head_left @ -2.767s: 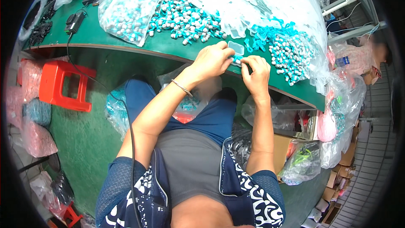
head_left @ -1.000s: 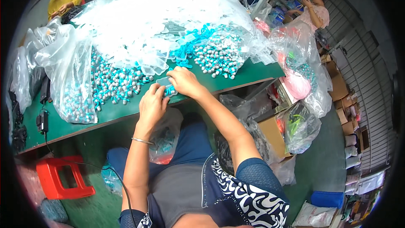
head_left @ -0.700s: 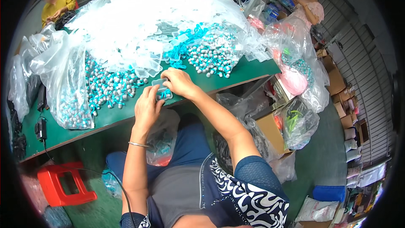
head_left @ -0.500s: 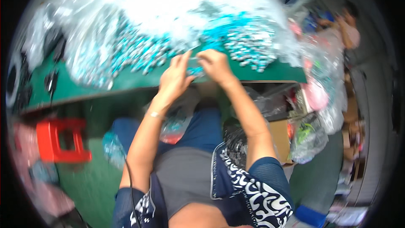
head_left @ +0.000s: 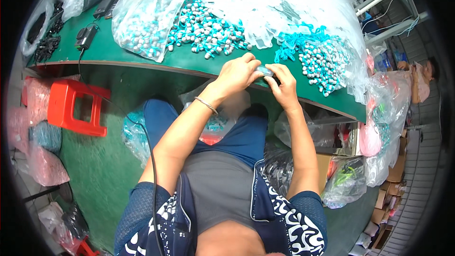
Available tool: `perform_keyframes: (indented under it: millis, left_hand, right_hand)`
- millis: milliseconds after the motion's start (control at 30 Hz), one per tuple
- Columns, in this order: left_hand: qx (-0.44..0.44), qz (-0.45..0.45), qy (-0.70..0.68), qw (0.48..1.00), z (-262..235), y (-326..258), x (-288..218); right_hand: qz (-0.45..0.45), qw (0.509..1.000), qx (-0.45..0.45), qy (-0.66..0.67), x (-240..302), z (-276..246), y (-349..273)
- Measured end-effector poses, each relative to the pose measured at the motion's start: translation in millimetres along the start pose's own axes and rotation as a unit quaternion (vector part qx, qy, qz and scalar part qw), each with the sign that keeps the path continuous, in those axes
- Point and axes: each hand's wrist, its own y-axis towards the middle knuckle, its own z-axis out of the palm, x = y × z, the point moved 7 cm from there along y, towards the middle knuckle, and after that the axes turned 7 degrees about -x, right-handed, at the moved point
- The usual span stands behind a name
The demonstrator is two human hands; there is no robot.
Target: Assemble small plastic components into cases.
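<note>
Both of my hands meet above the front edge of the green table. Between them is a small clear plastic bag point(head_left: 264, 71) with something turquoise in it. My left hand point(head_left: 238, 73), closed, pinches one end of the bag. My right hand point(head_left: 284, 84) grips the other end between thumb and fingers. Just beyond lies a pile of turquoise cords with silvery round beads point(head_left: 208, 31). To the right is a second heap of such beaded cords point(head_left: 322, 61). A stack of clear plastic bags point(head_left: 270, 0) covers the table behind them.
A large plastic bag of beaded cords point(head_left: 144, 33) lies left on the green table point(head_left: 102, 47), near a black adapter with a cable point(head_left: 86, 36). A red stool point(head_left: 78, 106) stands on the floor. Filled bags point(head_left: 346, 182) and cartons crowd the right; another person point(head_left: 419, 80) sits far right.
My view has turned, so the table looks shifted and tilted. My hands have come closer together, and the small bag between them is plainer to see.
</note>
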Motion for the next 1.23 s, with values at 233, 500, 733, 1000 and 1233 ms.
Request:
perform_keyframes:
  millis: [233,500,733,1000,1233]
  left_hand:
    - [-0.012,0.011,-0.078,0.997,-6,-3,10]
    - [-0.112,-0.016,-0.094,0.989,-27,-15,-4]
    - [-0.029,0.049,-0.054,0.997,-19,-79,-22]
    - [0.275,-0.134,0.087,0.948,107,-214,102]
    - [0.392,-0.201,0.157,0.884,148,-261,143]
  right_hand:
    - [0.023,0.999,0.007,0.046,1,13,4]
    - [0.124,0.97,0.063,0.197,-20,22,36]
    - [-0.029,0.991,-0.083,-0.097,-14,56,75]
    - [-0.031,0.993,-0.103,0.045,11,5,45]
    - [-0.153,0.977,0.007,-0.149,45,18,1]
